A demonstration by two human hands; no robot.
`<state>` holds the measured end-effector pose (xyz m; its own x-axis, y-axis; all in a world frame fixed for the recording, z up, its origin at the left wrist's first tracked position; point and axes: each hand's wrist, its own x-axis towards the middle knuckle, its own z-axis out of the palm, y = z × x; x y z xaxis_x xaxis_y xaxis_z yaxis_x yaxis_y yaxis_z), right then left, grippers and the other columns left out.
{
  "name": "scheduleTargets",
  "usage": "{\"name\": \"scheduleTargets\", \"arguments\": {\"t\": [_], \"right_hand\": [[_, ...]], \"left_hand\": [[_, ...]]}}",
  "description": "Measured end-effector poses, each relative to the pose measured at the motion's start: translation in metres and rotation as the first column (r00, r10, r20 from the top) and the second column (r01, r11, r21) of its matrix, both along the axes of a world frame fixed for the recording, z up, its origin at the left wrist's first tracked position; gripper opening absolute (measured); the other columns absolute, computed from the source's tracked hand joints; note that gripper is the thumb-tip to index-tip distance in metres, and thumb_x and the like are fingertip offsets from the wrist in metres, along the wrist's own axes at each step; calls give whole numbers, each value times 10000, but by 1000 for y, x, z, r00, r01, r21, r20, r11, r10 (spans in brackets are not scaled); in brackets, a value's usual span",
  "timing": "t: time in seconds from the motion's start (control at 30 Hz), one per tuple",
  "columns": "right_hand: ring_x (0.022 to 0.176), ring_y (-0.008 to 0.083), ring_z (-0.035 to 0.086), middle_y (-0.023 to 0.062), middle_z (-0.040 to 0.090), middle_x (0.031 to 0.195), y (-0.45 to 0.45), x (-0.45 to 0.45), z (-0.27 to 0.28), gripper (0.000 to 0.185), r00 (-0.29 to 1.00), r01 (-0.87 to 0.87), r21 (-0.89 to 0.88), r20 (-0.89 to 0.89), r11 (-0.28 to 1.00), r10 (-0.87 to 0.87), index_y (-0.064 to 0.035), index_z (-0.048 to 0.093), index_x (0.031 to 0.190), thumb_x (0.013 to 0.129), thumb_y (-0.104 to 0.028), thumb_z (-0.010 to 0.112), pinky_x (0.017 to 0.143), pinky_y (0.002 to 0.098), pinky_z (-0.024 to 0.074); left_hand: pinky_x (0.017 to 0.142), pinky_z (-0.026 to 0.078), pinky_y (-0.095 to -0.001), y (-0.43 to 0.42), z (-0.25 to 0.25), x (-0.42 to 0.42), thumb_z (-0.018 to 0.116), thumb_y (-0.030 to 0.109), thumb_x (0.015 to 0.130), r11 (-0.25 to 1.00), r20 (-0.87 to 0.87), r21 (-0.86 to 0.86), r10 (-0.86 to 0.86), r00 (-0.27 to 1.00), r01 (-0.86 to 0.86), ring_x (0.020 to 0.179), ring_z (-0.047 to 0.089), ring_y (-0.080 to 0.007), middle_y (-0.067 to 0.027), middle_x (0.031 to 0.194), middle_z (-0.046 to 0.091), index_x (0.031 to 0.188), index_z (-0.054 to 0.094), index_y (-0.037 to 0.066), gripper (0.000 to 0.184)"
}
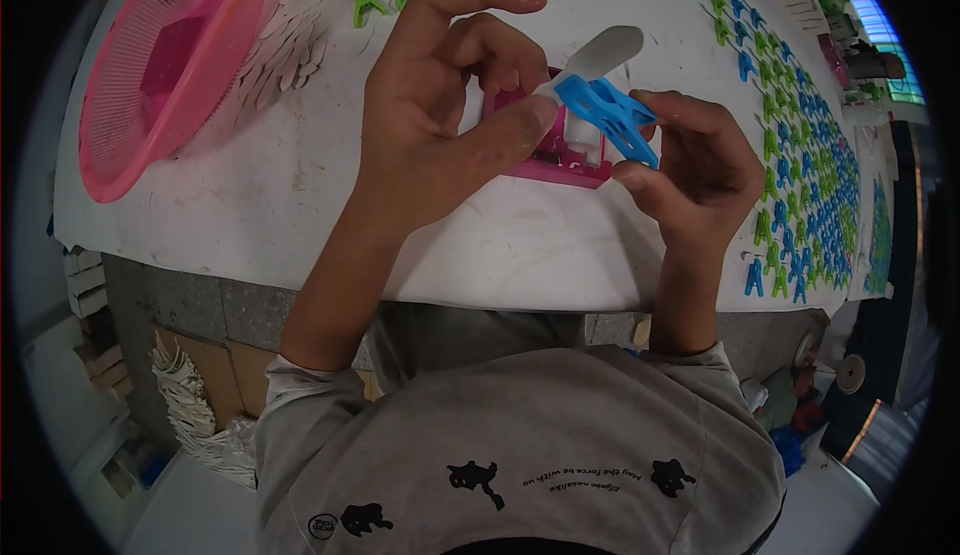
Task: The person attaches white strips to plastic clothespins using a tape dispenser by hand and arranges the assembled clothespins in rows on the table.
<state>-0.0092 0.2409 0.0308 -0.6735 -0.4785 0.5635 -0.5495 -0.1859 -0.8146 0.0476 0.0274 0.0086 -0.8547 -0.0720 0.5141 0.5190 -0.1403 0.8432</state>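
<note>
At centre: blue clip (606,113) in work

Clip pinched by right hand (700,170), thumb and index closed on it; pale flat strip (610,50) pinched by left hand (425,120). At 3 o'clock, clips in rows (808,167), seemingly done; loose clips (365,2) near 12, piled strips (280,60) near 10:30 apparently left.

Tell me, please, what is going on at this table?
A person is holding a blue clip in the right hand and a pale strip in the left hand. The two things meet between the hands, above a pink box; whether the clip grips the strip is hard to tell. More pale strips lie beside the pink basket on the left, and many blue and green clips are spread out on the right.
</note>
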Motion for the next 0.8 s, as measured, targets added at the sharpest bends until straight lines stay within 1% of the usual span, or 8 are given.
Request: {"name": "scheduleTargets", "arguments": {"t": [0.13,0.2,0.3,0.4,0.53,0.63,0.73,0.8], "right_hand": [[871,195,661,170,683,1030,-4,-2,-3,454,988,82,-51,-126,995,-88,67,617,1068,672,-11,825,701,280,465],[892,241,667,177,687,1002,-6,-5,-2,422,886,213,-49,-411,976,-214,53,612,1054,680,-5,799,672,296,476],[975,330,649,267,629,1081,0,-7,0,502,782,236,38,-600,971,-167,54,546,1139,690,70,770,626,299,504],[891,259,669,189,693,967,-7,-7,-2,416,798,260,-47,-551,964,-242,36,613,1048,677,-12,794,632,281,480],[986,337,649,263,630,1089,3,-9,1,510,814,201,74,-568,977,-124,57,535,1155,695,78,757,630,288,497],[1003,321,650,255,631,1095,0,-9,-1,519,836,194,57,-533,979,-134,64,530,1163,693,89,748,645,295,496],[873,217,662,196,689,982,-6,-8,-3,393,919,219,-134,-305,967,-250,38,572,1107,758,-19,745,619,243,463],[891,216,667,196,689,982,-1,-9,1,328,967,132,-215,244,968,-78,44,547,1125,828,-15,670,647,245,482]], "left_hand": [[858,367,-331,-4,3,2,662,199,758,998,-130,47,55,990,-49,1031,467,-201,-160,1206,455,1382,343,69,712],[908,351,-367,-6,4,2,675,361,769,994,-215,82,92,972,-76,1139,453,-255,-212,1367,390,1436,287,95,816],[951,315,-376,-11,3,3,597,498,791,972,-166,193,165,972,-132,1146,446,-271,-211,1328,422,1471,213,94,879],[953,319,-386,-19,0,6,560,516,812,973,-140,203,136,981,-106,1149,452,-276,-218,1320,427,1467,225,90,850],[953,322,-382,-17,-4,-1,554,508,816,980,-173,188,99,980,-66,1153,457,-280,-223,1312,433,1469,220,87,846],[937,344,-384,-17,-3,-3,605,582,791,988,-191,130,104,976,-80,1175,455,-287,-220,1301,448,1466,226,84,920],[919,368,-398,-22,-1,-7,736,654,663,993,-227,34,122,966,-117,1216,437,-300,-230,1321,445,1463,236,84,1103],[936,376,-420,-29,6,-9,872,609,469,954,-296,-256,75,952,-155,1247,431,-292,-202,1376,431,1479,210,80,1318]]}}
